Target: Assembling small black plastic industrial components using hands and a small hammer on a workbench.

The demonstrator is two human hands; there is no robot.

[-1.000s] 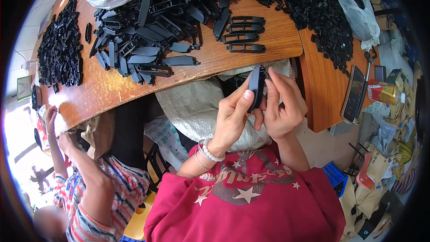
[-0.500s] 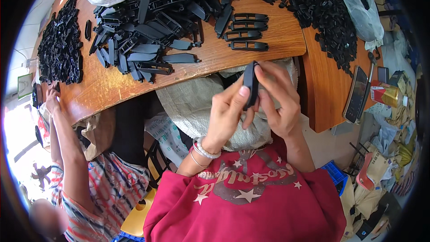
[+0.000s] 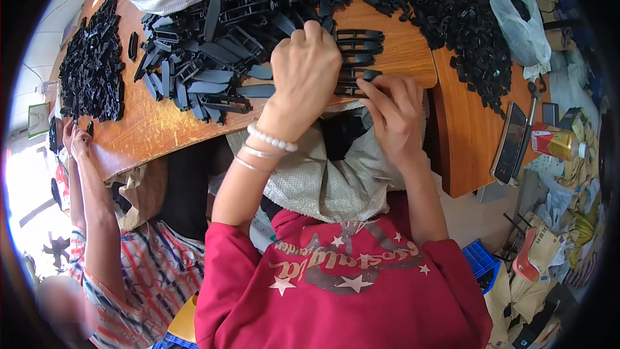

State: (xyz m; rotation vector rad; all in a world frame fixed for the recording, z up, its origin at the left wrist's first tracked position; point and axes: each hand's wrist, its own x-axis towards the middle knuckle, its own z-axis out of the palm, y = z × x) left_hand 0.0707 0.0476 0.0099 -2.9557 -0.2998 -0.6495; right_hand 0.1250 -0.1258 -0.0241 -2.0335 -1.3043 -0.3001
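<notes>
- My left hand is closed in a fist over the row of flat black plastic frame pieces on the curved wooden table; whether it grips one, I cannot tell.
- My right hand has spread fingers pressing the nearest frame at the table edge.
- I judge it best to set each piece parallel, well back from that edge.
- Free room is small: a heap of loose black parts is left, small black clips right.

Bare wood shows on the curved wooden table only along its near edge. Behind it, a loose heap of long black plastic parts blocks the middle, and a dense pile of small black plastic pieces fills the left end. A neighbouring person's hand occupies the left rim.
</notes>
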